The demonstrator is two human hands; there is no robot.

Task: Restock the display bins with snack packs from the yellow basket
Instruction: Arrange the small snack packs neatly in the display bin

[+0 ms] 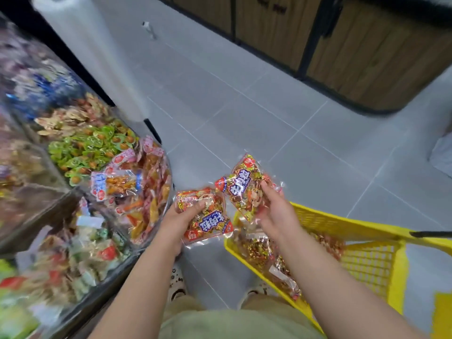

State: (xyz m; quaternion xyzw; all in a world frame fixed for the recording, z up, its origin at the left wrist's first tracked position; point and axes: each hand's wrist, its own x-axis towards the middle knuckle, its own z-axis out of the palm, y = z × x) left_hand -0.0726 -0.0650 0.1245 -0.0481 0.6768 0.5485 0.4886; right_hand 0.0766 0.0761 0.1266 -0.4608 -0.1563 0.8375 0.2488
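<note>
Nearest the body, on the R side by the legs, sits the yellow plastic lattice basket w/ more loose red-and-gold foil packs lying in it. Just past its front corner are both hands, one pack each. Left hand grips a clear plastic snack pack with red corners and a blue label. Its fingers are curled over the far edge, thumb hidden behind the pack, and the pack's long axis runs diagonal, far-left to near-right. Right hand holds a second matching red-and-gold snack pack by its right edge, fingers curled round the rim and pinching it. That pack points roughly away from the body, tipped a bit left. The 2 packs' corners are v. close, can't tell if they touch. Key relation: the bins are all to the L of both hands. The clear curved-front display bin of orange and red packs is just beside the L-hand pack, so the L hand is nearer by far, and the R hand would have to reach across. Judgement: next move is prob. a short sweep left & drop, L pack first. Which bin takes this product I can't tell, as that side is blurred. Farther on is a bin of green-wrapped sweets, then the grey tiled floor and a wood-panelled cabinet with black frame at the back.
</note>
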